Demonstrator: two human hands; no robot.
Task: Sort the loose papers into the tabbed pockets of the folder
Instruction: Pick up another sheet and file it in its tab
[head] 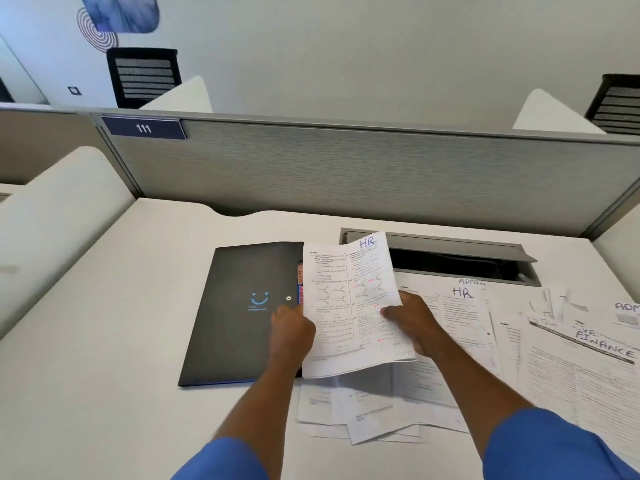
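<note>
The HR sheet (349, 306) is held up over the folder (239, 313), at its 3 o'clock edge. The right hand (412, 320) pinches the sheet's right margin and the left hand (292, 329) grips its left. Many loose papers (485, 327) lie from 3 to 6 o'clock on the surface (104, 341), so the sorting looks barely begun.

The person wears a plain mid-blue top of smooth fabric with short sleeves. The left blue sleeve (225, 460) shows only at the lower edge of the view, ending in a simple hem. The right blue sleeve (547, 448) shows more cloth and looks loose and faintly creased. Beyond the hems both forearms are uncovered down to the bare left hand (292, 327) and bare right hand (412, 320).
</note>
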